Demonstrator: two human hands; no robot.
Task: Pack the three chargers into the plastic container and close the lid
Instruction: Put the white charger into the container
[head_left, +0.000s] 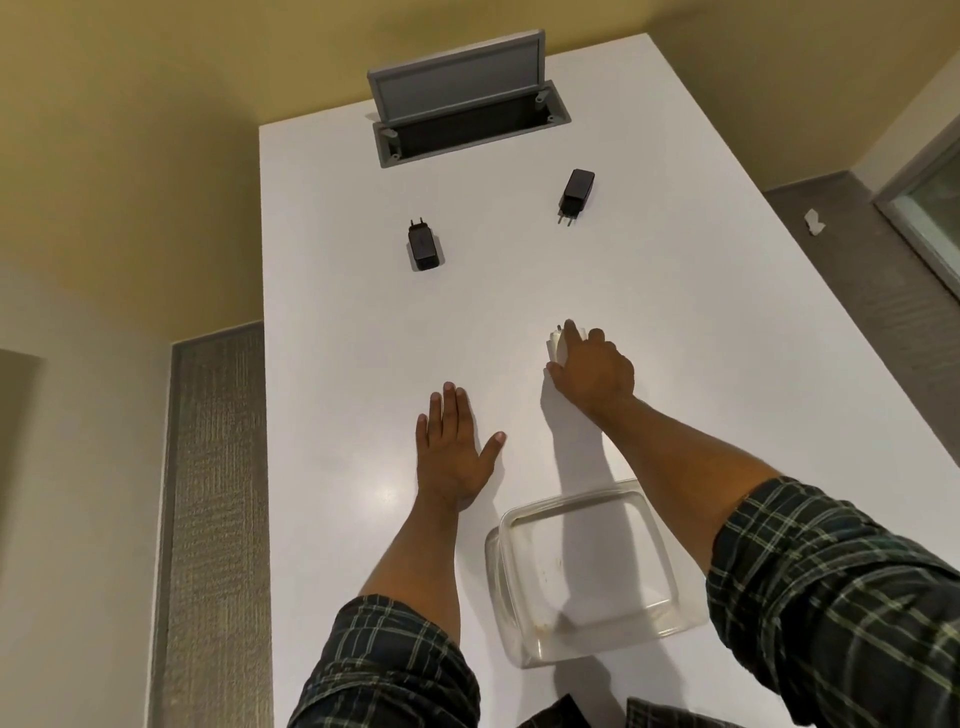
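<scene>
Two black chargers lie on the white table (337, 322): one (422, 246) at the far left with its prongs pointing away, one (575, 193) at the far right with its prongs pointing toward me. My right hand (592, 369) is closed over a white charger (557, 347), mostly hidden under the fingers. My left hand (453, 451) rests flat on the table, fingers spread, holding nothing. A clear plastic container (506, 540) stands open near the front edge, under my right forearm, with nothing inside. No lid is visible.
A grey cable hatch (462, 111) with its flap raised sits in the table's far end. The table's left edge drops to the floor. A crumpled white scrap (814, 222) lies on the floor to the right.
</scene>
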